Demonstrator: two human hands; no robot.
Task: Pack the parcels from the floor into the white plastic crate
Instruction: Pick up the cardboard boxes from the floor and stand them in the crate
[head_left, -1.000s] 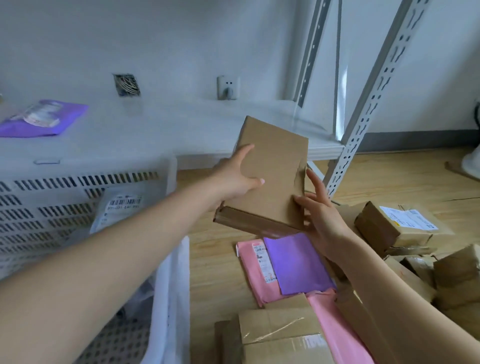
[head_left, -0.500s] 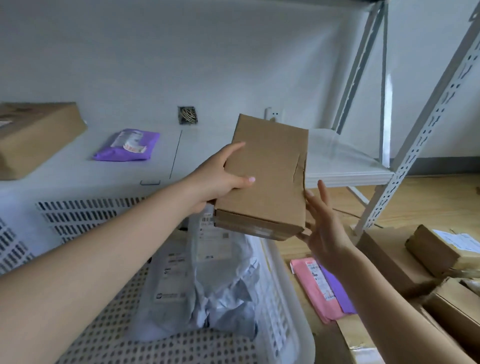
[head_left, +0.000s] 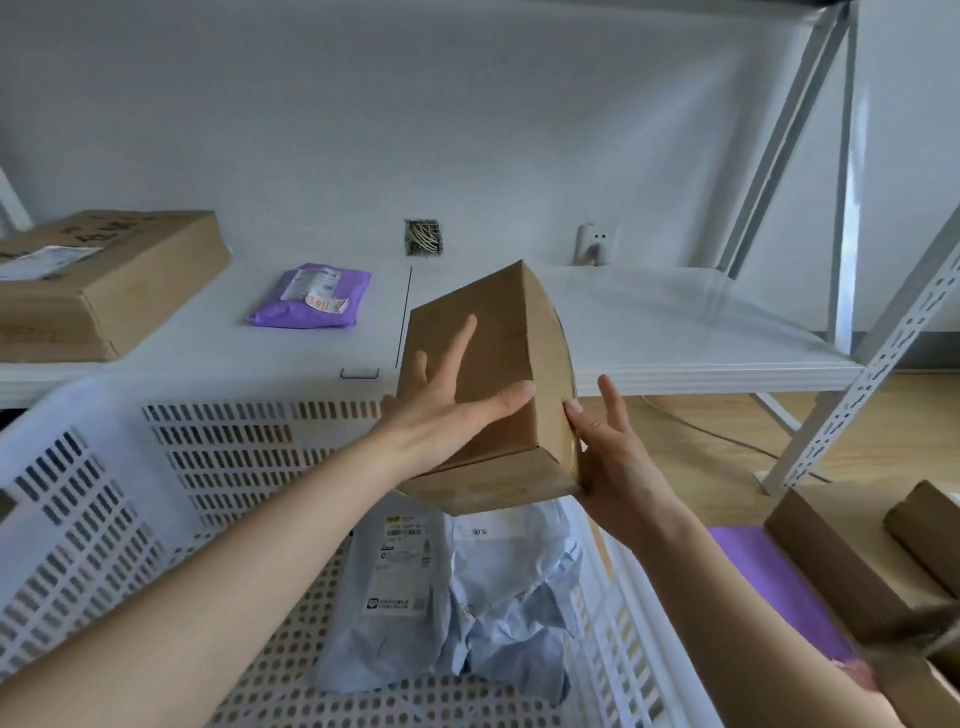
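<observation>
Both hands, the left hand (head_left: 447, 410) and right hand (head_left: 613, 457), pressed flat with spread fingers on the cardboard box (head_left: 493, 374); it looked stiff and light, best held by opposite faces.

There is one view only, from a wide-angle camera on the person's head, looking forward and down along both forearms. It sits close above the white crate (head_left: 78, 499), whose near part fills the lower frame, and faces a low white shelf (head_left: 675, 332) and the wall (head_left: 415, 104) behind. Straight edges bend toward the borders.
</observation>
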